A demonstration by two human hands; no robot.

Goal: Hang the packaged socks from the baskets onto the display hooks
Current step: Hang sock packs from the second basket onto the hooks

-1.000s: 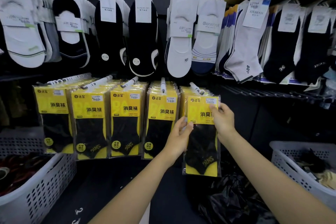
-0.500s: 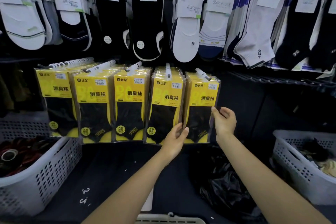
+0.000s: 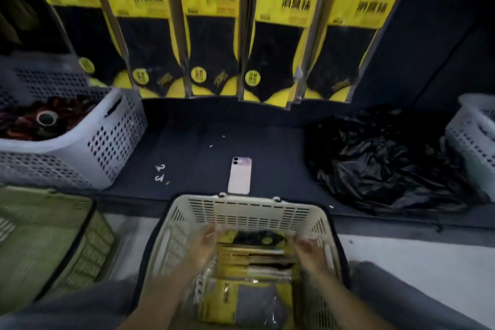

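A cream basket [image 3: 249, 211] sits low in front of me, holding several yellow-and-black sock packs [image 3: 254, 257]. My left hand [image 3: 207, 242] and my right hand [image 3: 310, 254] reach down into it on either side of the packs, both blurred, fingers loosely spread and gripping nothing that I can make out. Above, hanging sock packs [image 3: 214, 35] of the same yellow-and-black kind fill the display row side by side; their hooks lie above the frame.
A phone [image 3: 239, 175] lies face down on the dark shelf [image 3: 192, 147] behind the basket. A white basket [image 3: 80, 147] stands left, a green basket [image 3: 48, 246] lower left, a black plastic bag [image 3: 385, 158] right, another white basket [image 3: 474, 142] far right.
My view has dropped from the display to the cream basket. Both hands left the hanging pack on the right hook and came down into the basket.
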